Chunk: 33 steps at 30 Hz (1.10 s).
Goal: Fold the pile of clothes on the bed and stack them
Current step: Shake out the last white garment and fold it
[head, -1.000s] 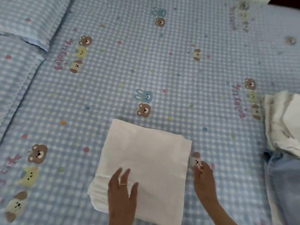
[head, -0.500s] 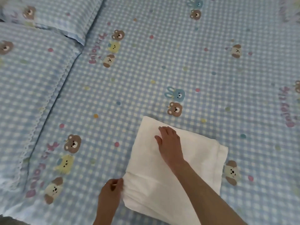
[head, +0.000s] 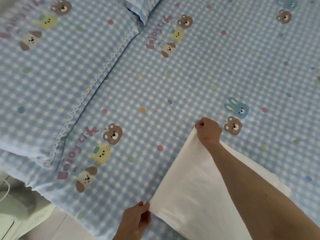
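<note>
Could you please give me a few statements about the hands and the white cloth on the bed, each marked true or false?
1. The right hand grips the far corner of the white cloth. True.
2. The left hand lies flat on top of the cloth. False: it pinches the near left corner.
3. The cloth lies on a blue checked bedsheet. True.
4. The cloth is dark denim. False: it is plain white.

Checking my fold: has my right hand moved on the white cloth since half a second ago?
Yes. The right hand went from the white cloth's middle to its far corner, nearer the printed brown bear, and now grips that corner.
</note>
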Each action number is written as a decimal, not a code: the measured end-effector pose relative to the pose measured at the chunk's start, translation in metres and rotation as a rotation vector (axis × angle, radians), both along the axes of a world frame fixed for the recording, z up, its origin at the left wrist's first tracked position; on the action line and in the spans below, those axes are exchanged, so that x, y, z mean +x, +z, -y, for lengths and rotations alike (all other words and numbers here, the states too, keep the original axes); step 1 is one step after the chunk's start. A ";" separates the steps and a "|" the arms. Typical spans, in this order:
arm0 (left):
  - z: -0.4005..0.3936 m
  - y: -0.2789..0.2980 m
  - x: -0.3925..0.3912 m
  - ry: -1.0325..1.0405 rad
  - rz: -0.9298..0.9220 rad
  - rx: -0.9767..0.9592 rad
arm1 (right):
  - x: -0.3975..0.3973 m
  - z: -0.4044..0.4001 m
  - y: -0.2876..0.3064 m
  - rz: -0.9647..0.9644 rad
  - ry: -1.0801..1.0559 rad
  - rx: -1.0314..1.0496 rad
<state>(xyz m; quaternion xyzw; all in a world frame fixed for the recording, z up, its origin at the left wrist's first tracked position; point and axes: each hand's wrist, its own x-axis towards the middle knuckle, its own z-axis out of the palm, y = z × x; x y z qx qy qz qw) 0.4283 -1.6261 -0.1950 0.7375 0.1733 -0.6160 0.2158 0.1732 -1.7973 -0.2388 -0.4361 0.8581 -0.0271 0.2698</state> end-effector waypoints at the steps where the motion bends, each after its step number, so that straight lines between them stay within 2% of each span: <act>1: -0.001 0.001 0.002 0.004 -0.005 -0.003 | 0.001 0.001 -0.001 -0.006 0.006 0.019; 3: -0.004 0.000 0.003 -0.039 0.011 -0.012 | 0.003 0.003 -0.002 -0.005 0.030 0.043; 4: -0.004 0.000 0.001 -0.141 0.051 -0.039 | 0.002 0.002 -0.001 0.011 0.027 0.028; 6: -0.006 -0.001 -0.003 -0.563 0.301 -0.185 | 0.001 -0.009 0.006 0.043 0.008 -0.066; 8: -0.005 -0.004 -0.010 -1.057 0.664 -0.485 | 0.002 -0.042 0.012 -0.024 0.035 -0.232; 10: 0.005 -0.003 -0.036 -1.376 0.899 -0.866 | 0.016 -0.099 0.016 -0.077 0.087 -0.350; 11: 0.011 -0.007 -0.052 -1.527 0.947 -1.054 | 0.027 -0.130 0.014 -0.083 0.149 -0.353; 12: 0.015 -0.010 -0.069 -1.688 0.910 -1.177 | 0.035 -0.161 0.011 -0.075 0.227 -0.318; 14: 0.020 -0.024 -0.086 -2.020 0.792 -1.249 | 0.032 -0.213 0.001 -0.073 0.353 -0.186; 16: 0.022 -0.042 -0.080 -2.217 0.776 -1.203 | -0.003 -0.248 -0.008 -0.141 0.349 -0.089; 18: 0.024 -0.052 -0.072 -2.243 0.813 -1.120 | -0.050 -0.279 -0.007 -0.219 0.213 -0.019; 20: 0.026 -0.054 -0.073 -2.108 0.758 -0.974 | -0.076 -0.305 0.002 -0.219 -0.103 0.021; 22: 0.029 -0.053 -0.082 -1.765 0.662 -0.877 | -0.071 -0.319 0.004 -0.073 -0.518 -0.037; 23: 0.033 -0.049 -0.089 -1.609 0.598 -0.814 | -0.063 -0.320 0.006 0.065 -0.686 -0.076; 25: 0.049 -0.039 -0.098 -1.426 0.487 -0.695 | -0.050 -0.316 0.012 0.235 -0.902 -0.166; 28: 0.066 -0.017 -0.103 -1.443 0.462 -0.608 | -0.051 -0.312 0.029 0.304 -1.035 -0.215; 33: 0.053 0.043 -0.157 -1.426 0.511 -0.770 | -0.102 -0.321 0.083 0.226 -0.981 -0.373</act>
